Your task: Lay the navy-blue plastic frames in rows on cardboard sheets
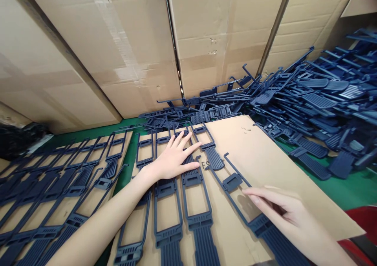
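Note:
My left hand (176, 156) lies with its fingers spread over the upper ends of dark blue plastic frame parts (193, 179), which stand in rows on a cardboard sheet (232, 136). At the right, my right hand (277, 207) has its thumb and forefinger pinched on the side bar of another frame part (232, 182). That part lies slanted, its hooked end toward the top and its ribbed end toward the bottom right. One more part (213, 156) with a ribbed pad sits just right of my left fingers.
A second cardboard sheet (126, 140) at the left bears more blue parts in rows. Loose blue parts (318, 97) are heaped at the right and along the back. Large cardboard boxes (206, 34) stand behind. A black plastic bag (22, 140) is at the far left, on the green surface (341, 195).

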Demonstrator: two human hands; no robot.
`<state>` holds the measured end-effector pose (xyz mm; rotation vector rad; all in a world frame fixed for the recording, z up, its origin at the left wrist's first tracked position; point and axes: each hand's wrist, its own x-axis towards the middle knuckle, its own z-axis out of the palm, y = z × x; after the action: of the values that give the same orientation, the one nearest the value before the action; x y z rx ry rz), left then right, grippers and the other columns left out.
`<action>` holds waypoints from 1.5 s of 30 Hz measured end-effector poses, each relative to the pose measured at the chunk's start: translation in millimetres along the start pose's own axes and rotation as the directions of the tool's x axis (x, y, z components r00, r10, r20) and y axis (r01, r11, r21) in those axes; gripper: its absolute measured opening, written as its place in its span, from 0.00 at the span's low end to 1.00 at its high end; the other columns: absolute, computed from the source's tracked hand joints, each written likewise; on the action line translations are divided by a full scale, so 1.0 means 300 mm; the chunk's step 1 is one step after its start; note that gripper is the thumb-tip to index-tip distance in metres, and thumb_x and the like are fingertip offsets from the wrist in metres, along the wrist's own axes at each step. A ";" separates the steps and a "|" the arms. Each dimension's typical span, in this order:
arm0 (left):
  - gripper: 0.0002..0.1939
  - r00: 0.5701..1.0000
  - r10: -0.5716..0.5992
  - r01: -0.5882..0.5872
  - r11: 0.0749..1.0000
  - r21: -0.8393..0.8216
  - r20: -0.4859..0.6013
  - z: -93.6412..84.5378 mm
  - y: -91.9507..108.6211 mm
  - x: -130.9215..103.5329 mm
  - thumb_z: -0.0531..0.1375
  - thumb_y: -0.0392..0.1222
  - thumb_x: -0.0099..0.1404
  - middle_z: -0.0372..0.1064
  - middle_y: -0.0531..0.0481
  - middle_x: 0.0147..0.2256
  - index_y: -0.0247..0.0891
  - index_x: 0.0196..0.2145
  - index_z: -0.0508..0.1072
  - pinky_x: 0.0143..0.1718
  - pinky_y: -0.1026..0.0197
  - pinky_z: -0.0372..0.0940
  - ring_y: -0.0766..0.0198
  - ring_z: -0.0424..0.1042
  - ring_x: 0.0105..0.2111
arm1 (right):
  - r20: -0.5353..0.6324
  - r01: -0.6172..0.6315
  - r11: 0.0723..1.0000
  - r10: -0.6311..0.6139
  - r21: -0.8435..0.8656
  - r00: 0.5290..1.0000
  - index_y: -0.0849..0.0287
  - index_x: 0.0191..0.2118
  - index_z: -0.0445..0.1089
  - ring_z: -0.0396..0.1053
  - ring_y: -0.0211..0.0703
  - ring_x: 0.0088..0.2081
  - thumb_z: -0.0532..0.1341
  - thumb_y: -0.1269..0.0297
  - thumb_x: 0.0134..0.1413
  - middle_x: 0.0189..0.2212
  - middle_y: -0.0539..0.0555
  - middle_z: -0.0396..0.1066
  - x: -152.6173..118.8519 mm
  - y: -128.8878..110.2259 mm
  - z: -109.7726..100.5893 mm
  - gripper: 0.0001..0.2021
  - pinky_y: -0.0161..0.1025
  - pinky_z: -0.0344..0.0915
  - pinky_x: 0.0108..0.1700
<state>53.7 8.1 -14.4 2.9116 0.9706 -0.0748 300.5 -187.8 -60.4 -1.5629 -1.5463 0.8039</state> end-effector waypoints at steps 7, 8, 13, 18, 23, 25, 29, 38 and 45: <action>0.35 1.000 0.000 0.000 1.000 -0.010 -0.020 0.001 -0.001 0.000 0.47 0.66 0.66 0.31 0.49 0.68 0.53 0.66 0.48 0.63 0.37 0.35 0.42 0.30 0.66 | -0.028 -0.074 0.996 0.076 0.059 0.997 0.49 0.46 0.76 0.72 0.52 0.48 0.56 0.51 0.59 0.46 0.53 0.74 -0.001 0.003 -0.002 0.16 0.42 0.70 0.50; 0.35 1.000 0.001 -0.001 1.000 -0.009 -0.021 0.002 -0.001 0.000 0.47 0.66 0.66 0.31 0.49 0.68 0.53 0.66 0.48 0.63 0.37 0.35 0.42 0.30 0.66 | -0.035 -0.076 0.995 0.078 0.067 0.996 0.49 0.46 0.75 0.71 0.52 0.48 0.56 0.51 0.59 0.46 0.53 0.74 0.000 0.005 -0.003 0.16 0.42 0.69 0.51; 0.35 1.000 0.000 0.000 1.000 -0.002 -0.008 0.001 -0.001 0.001 0.45 0.67 0.66 0.30 0.48 0.68 0.52 0.66 0.48 0.63 0.38 0.35 0.43 0.30 0.66 | -0.104 -0.081 0.994 0.088 0.070 0.991 0.49 0.48 0.74 0.72 0.50 0.46 0.56 0.52 0.59 0.44 0.54 0.74 0.006 0.023 -0.004 0.16 0.39 0.72 0.44; 0.36 1.000 -0.008 0.008 1.000 0.012 0.007 -0.001 0.002 0.002 0.44 0.67 0.66 0.29 0.48 0.68 0.52 0.66 0.46 0.63 0.38 0.34 0.44 0.28 0.66 | -0.070 0.007 1.000 -0.006 0.020 0.998 0.48 0.46 0.74 0.71 0.49 0.36 0.56 0.54 0.60 0.36 0.54 0.72 0.005 0.017 -0.005 0.13 0.40 0.70 0.36; 0.36 1.000 -0.007 0.007 1.000 0.007 0.009 0.000 0.002 0.001 0.44 0.67 0.66 0.28 0.48 0.68 0.52 0.66 0.46 0.63 0.38 0.35 0.43 0.29 0.66 | 0.029 0.033 0.999 -0.034 0.037 0.999 0.47 0.43 0.74 0.70 0.49 0.36 0.56 0.55 0.60 0.34 0.54 0.70 0.004 0.003 -0.009 0.11 0.41 0.70 0.37; 0.36 1.000 -0.006 0.006 1.000 0.009 0.008 0.000 0.002 0.001 0.44 0.67 0.66 0.28 0.48 0.68 0.52 0.66 0.46 0.63 0.38 0.34 0.43 0.28 0.66 | 0.053 0.040 0.998 -0.043 0.043 0.998 0.48 0.42 0.74 0.70 0.49 0.36 0.56 0.56 0.60 0.35 0.55 0.70 0.005 0.002 -0.011 0.11 0.40 0.70 0.37; 0.36 1.000 -0.008 0.008 1.000 0.016 0.015 -0.001 0.003 0.002 0.44 0.67 0.66 0.28 0.46 0.68 0.51 0.66 0.46 0.63 0.38 0.34 0.43 0.28 0.66 | 0.079 0.081 0.996 -0.083 0.030 0.993 0.47 0.41 0.74 0.70 0.48 0.40 0.56 0.57 0.61 0.40 0.55 0.70 0.005 0.004 -0.013 0.10 0.38 0.71 0.39; 0.36 1.000 -0.009 0.008 1.000 0.027 0.021 -0.003 0.006 0.003 0.44 0.67 0.66 0.28 0.45 0.68 0.51 0.66 0.46 0.63 0.38 0.34 0.42 0.28 0.66 | 0.075 0.329 0.915 -0.320 -0.235 0.944 0.46 0.49 0.71 0.61 0.50 0.56 0.58 0.63 0.60 0.57 0.54 0.61 0.004 0.014 -0.006 0.12 0.43 0.68 0.51; 0.36 1.000 -0.015 0.015 1.000 0.023 0.022 -0.003 0.008 0.004 0.45 0.67 0.66 0.28 0.44 0.68 0.51 0.66 0.46 0.63 0.38 0.34 0.42 0.28 0.66 | 0.168 0.448 0.833 -0.416 -0.324 0.894 0.46 0.49 0.71 0.52 0.52 0.62 0.57 0.65 0.61 0.62 0.52 0.54 0.012 0.022 -0.002 0.13 0.48 0.64 0.57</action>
<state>56.2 7.0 -13.4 2.9176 0.9948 -0.1194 304.6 -184.1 -65.4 -1.3401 -2.1045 0.3511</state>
